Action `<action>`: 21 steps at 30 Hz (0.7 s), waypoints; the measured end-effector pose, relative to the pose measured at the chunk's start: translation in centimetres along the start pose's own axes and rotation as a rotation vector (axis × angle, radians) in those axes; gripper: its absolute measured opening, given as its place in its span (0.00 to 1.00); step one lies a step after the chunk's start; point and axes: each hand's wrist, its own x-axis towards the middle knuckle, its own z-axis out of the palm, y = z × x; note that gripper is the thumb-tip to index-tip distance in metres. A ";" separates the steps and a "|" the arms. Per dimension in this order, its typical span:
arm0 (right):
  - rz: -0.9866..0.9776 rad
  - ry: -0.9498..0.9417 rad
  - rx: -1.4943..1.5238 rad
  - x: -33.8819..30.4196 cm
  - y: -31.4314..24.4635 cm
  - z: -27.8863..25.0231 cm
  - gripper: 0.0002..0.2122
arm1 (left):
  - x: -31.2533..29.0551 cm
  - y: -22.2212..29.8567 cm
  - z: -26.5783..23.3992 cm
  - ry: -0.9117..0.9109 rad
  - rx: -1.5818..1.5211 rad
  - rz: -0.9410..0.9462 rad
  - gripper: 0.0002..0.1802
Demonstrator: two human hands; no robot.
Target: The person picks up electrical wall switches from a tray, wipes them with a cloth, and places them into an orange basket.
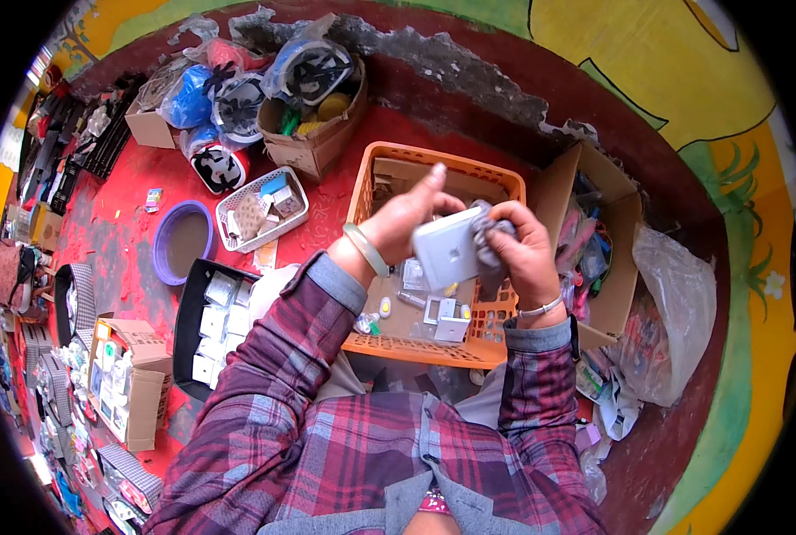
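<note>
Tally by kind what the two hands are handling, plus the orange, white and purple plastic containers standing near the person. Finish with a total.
White box: 1
Grey cloth: 1
Plastic baskets, the orange basket and the white basket: 2
Purple basin: 1
Total: 5

A red floor (117, 241) meets a curved wall painted with a yellow and green mural (656, 67). Near the wall, bagged helmets (235, 107) crowd beside a brown cardboard box (304, 153). Closer in, a white plastic basket (275, 234) holds small packages, just beside a round purple tub (160, 236). At far right, a clear plastic bag (674, 303) slumps against an open carton (554, 209) of colourful items.
</note>
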 end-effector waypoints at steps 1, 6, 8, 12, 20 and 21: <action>-0.014 0.082 0.206 0.1 0.5 -0.4 0.06 | -0.5 0.8 0.3 0.019 -0.079 0.066 0.41; -0.127 0.518 0.588 1.4 2.8 0.1 0.06 | 0.2 -1.9 1.2 -0.148 -0.085 0.554 0.41; -0.106 0.582 0.639 1.3 3.1 1.5 0.06 | 0.5 -3.7 2.3 -0.100 0.036 0.606 0.43; -0.063 0.555 0.640 0.4 4.3 4.5 0.06 | 1.5 -4.3 2.7 0.229 -0.056 0.639 0.26; -0.232 0.509 0.407 0.4 2.4 3.5 0.07 | 0.0 -2.6 2.2 0.089 0.035 0.635 0.21; -0.266 0.499 0.349 0.4 2.1 3.3 0.07 | -0.4 -2.3 2.0 0.052 0.130 0.572 0.21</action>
